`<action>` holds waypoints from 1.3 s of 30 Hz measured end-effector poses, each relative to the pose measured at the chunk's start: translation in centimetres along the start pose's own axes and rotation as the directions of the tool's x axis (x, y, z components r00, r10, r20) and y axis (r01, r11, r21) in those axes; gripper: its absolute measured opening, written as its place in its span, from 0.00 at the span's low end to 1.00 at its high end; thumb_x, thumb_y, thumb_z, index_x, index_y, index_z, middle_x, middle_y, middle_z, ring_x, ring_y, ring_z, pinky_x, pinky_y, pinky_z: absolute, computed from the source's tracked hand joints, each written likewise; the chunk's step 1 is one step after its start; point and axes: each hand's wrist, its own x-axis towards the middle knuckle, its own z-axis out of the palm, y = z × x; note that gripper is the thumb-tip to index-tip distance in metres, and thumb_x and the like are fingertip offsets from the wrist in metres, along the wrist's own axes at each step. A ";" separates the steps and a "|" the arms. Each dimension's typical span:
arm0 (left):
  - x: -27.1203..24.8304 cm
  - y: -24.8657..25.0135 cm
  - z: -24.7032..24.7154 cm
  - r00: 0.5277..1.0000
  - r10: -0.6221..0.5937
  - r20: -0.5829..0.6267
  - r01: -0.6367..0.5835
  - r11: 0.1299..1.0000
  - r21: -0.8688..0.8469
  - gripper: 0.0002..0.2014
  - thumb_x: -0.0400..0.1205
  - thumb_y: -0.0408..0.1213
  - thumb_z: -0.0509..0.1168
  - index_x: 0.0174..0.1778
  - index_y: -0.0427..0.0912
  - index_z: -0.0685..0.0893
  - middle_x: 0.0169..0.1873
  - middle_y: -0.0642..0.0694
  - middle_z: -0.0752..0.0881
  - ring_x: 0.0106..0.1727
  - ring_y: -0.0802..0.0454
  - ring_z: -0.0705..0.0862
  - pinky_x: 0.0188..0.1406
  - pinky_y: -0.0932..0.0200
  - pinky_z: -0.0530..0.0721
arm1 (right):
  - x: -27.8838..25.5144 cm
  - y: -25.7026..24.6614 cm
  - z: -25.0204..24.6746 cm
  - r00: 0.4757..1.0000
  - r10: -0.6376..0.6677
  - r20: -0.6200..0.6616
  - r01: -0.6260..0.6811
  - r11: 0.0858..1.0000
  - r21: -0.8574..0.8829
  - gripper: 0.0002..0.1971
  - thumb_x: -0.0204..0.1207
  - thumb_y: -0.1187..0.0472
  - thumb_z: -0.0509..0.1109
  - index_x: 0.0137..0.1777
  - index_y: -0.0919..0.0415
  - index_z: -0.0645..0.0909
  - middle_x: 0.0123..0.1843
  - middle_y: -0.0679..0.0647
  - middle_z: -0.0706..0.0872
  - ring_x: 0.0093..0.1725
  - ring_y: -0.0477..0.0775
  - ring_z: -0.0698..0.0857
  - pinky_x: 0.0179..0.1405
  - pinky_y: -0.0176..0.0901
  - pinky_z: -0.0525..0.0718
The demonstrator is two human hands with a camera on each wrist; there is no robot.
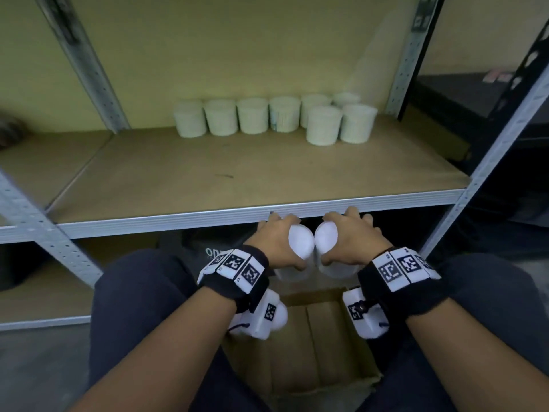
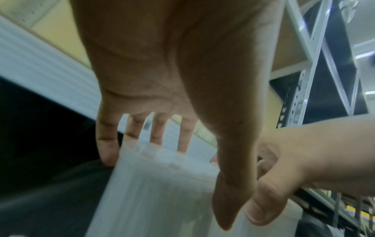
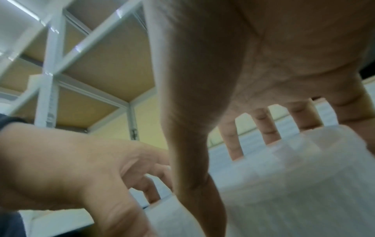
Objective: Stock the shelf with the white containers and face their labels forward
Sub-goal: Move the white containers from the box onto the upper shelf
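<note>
Left hand [image 1: 274,237] wrapped round one white container [image 1: 300,242], right hand [image 1: 352,236] gripping another [image 1: 326,237], lids touching, just below the shelf [image 1: 255,211] edge, above an open cardboard box [image 1: 315,346]. Eight more containers [image 1: 252,115] lined up at the shelf's back.
</note>
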 end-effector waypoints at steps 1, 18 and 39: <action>-0.5 0.1 -0.9 1.000 0.008 -0.026 -0.008 1.000 0.003 0.42 0.60 0.49 0.78 0.70 0.55 0.69 0.63 0.45 0.71 0.67 0.40 0.71 0.57 0.47 0.80 | -0.5 -0.4 -0.7 1.000 -0.014 -0.018 0.014 1.000 0.005 0.45 0.55 0.44 0.79 0.74 0.42 0.64 0.71 0.55 0.64 0.71 0.68 0.65 0.67 0.62 0.73; -2.0 0.7 -9.8 0.872 -0.006 -0.489 -0.063 0.990 -0.124 0.32 0.64 0.47 0.78 0.65 0.53 0.78 0.66 0.52 0.76 0.68 0.50 0.74 0.58 0.62 0.70 | 0.8 -4.7 -8.1 0.921 -0.144 -0.363 0.244 0.938 0.247 0.35 0.59 0.47 0.78 0.69 0.46 0.74 0.71 0.53 0.75 0.72 0.61 0.68 0.71 0.57 0.72; 1.3 -2.4 -9.4 0.888 -0.009 -0.459 -0.046 0.993 -0.108 0.26 0.69 0.50 0.75 0.63 0.52 0.78 0.66 0.54 0.75 0.69 0.51 0.74 0.68 0.54 0.73 | 5.1 -4.7 -7.2 0.927 -0.279 -0.252 0.321 0.935 0.148 0.37 0.71 0.45 0.73 0.80 0.46 0.65 0.84 0.54 0.59 0.83 0.60 0.54 0.81 0.52 0.58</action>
